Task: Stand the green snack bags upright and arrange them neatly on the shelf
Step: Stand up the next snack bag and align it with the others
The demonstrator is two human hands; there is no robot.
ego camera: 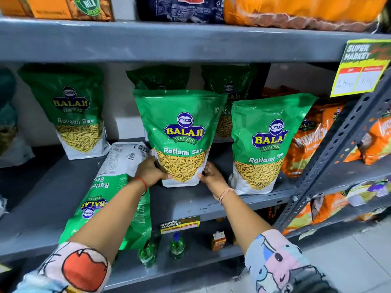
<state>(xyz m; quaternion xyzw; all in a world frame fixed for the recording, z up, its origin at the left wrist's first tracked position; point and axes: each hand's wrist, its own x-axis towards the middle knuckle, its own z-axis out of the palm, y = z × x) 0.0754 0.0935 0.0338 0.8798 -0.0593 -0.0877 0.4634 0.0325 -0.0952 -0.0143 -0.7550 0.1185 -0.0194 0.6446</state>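
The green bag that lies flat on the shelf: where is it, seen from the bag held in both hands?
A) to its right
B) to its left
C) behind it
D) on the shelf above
B: the flat bag lies left of the held bag, which the left hand and right hand grip.

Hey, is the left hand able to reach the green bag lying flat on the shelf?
Probably yes: the flat bag lies right beneath the left forearm with nothing on it, but the left hand must first release the upright bag it grips.
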